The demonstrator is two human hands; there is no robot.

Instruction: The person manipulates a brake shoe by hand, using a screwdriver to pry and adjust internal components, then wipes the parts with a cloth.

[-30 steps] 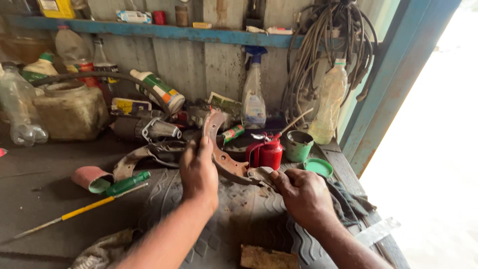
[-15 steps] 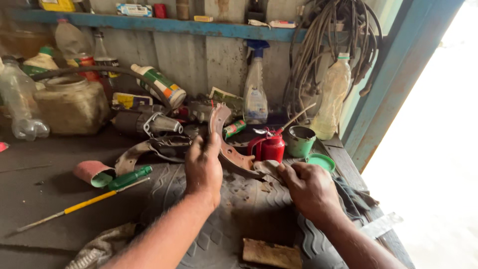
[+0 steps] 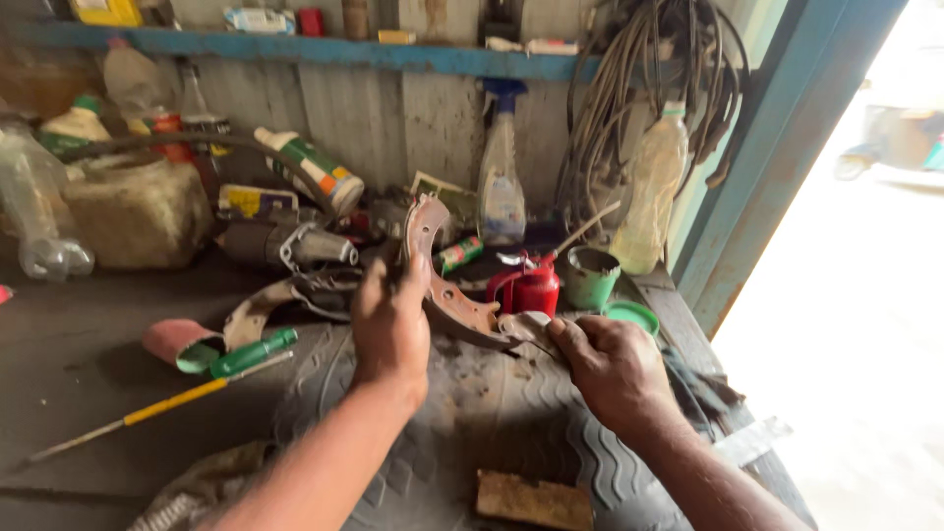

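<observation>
Brake shoe (image 3: 447, 295), curved and rusty, is held up over a worn tyre (image 3: 472, 433) lying on the bench. On the near side of the shoe, the left hand (image 3: 391, 324) is clenched around its upper arc, steadying it, while the right hand (image 3: 610, 369) pinches a small scrap of abrasive paper (image 3: 526, 329) against its lower end. Beyond the shoe stand a red oil can (image 3: 531, 287) and a spray bottle (image 3: 501, 192).
</observation>
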